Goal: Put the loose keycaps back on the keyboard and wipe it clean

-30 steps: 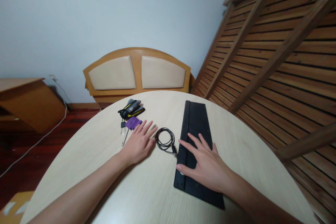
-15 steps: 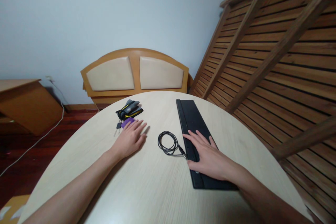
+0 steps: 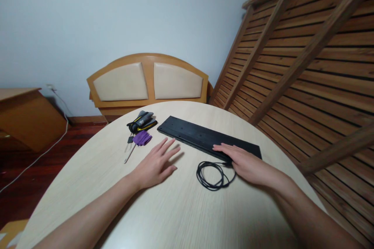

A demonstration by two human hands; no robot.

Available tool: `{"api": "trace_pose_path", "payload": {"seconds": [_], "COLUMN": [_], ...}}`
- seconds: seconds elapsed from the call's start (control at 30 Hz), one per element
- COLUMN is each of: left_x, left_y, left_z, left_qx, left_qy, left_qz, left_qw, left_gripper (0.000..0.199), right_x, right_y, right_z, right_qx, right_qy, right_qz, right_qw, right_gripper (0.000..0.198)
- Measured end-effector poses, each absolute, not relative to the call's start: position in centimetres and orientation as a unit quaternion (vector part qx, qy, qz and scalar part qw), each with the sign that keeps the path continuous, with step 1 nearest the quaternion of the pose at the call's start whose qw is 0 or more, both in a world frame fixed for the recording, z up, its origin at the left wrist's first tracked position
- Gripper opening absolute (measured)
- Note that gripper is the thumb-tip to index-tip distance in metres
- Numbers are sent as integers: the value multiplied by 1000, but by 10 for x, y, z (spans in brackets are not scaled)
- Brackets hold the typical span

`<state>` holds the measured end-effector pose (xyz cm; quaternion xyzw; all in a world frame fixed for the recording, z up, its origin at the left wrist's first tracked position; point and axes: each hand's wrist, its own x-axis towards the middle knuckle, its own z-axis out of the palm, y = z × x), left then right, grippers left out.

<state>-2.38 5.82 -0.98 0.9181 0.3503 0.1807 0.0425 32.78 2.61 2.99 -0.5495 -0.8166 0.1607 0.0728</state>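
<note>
A long black keyboard (image 3: 187, 130) lies slantwise on the round table, what looks like its underside up, with small dots like screw heads. My right hand (image 3: 247, 165) rests at its near long edge, fingers together over the top; the thumb is hidden. Beside that hand, a coiled black cable (image 3: 199, 175) lies on the tabletop and runs up to the keyboard's edge. My left hand (image 3: 157, 162) hovers or rests near the keyboard's left end, fingers spread and holding nothing. Just beyond it sits a crumpled purple cloth (image 3: 142, 138).
A grey-and-black bundle with yellow edging (image 3: 143, 121) lies behind the cloth. A thin pale stick (image 3: 129, 154) sticks out from beneath the cloth, near a small black-headed item (image 3: 130, 139). The pale table (image 3: 163, 218) has a headboard (image 3: 150, 70) behind it and wooden slats (image 3: 292, 74) to the right.
The keyboard has turned from pointing away from me to lying crosswise, its far end swinging left. My right hand turned with it; the cable shifted right. My left hand moved nearer and rightward.
</note>
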Motion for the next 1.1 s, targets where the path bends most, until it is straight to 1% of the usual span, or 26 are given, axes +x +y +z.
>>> {"api": "trace_pose_path", "payload": {"seconds": [0.1, 0.13, 0.17, 0.2, 0.3, 0.33, 0.37, 0.43, 0.5, 0.67, 0.77, 0.9, 1.0, 1.1], "left_x": [-26, -26, -27, -28, -30, -30, -30, -30, -30, -33, -36, -37, -37, -37], "left_y": [64, 66, 67, 68, 70, 70, 70, 70, 71, 73, 74, 72, 70, 68], "left_z": [-16, -18, -19, -20, -21, -21, -20, -21, -22, -23, -21, -14, -8, -1], "left_qx": [895, 890, 886, 883, 881, 881, 881, 880, 878, 874, 879, 889, 894, 899], "left_qy": [394, 405, 413, 417, 420, 420, 420, 423, 424, 427, 416, 403, 399, 391], "left_qz": [206, 210, 213, 215, 219, 219, 217, 214, 219, 233, 234, 215, 204, 197], "left_qw": [23, 20, 19, 18, 19, 19, 19, 21, 20, 10, 2, -16, -20, 2], "left_gripper": [59, 59, 59, 59, 60, 60, 59, 59, 59, 59, 59, 55, 44, 39], "right_x": [326, 323, 319, 315, 309, 308, 309, 312, 316, 323, 325, 326, 324, 321], "right_y": [29, 29, 29, 29, 28, 28, 29, 31, 33, 36, 36, 34, 31, 27], "right_z": [33, 33, 33, 32, 27, 25, 23, 19, 16, 19, 25, 31, 30, 29], "right_qx": [-579, -588, -595, -599, -584, -577, -571, -560, -549, -523, -508, -491, -486, -494], "right_qy": [-799, -792, -787, -786, -798, -802, -805, -810, -815, -818, -821, -833, -845, -850], "right_qz": [124, 113, 102, 95, 116, 133, 148, 167, 175, 220, 245, 243, 204, 163], "right_qw": [107, 117, 123, 123, 89, 72, 59, 52, 67, 90, 87, 82, 84, 87], "right_gripper": [55, 50, 50, 55, 94, 104, 109, 111, 101, 57, 42, 37, 40, 44]}}
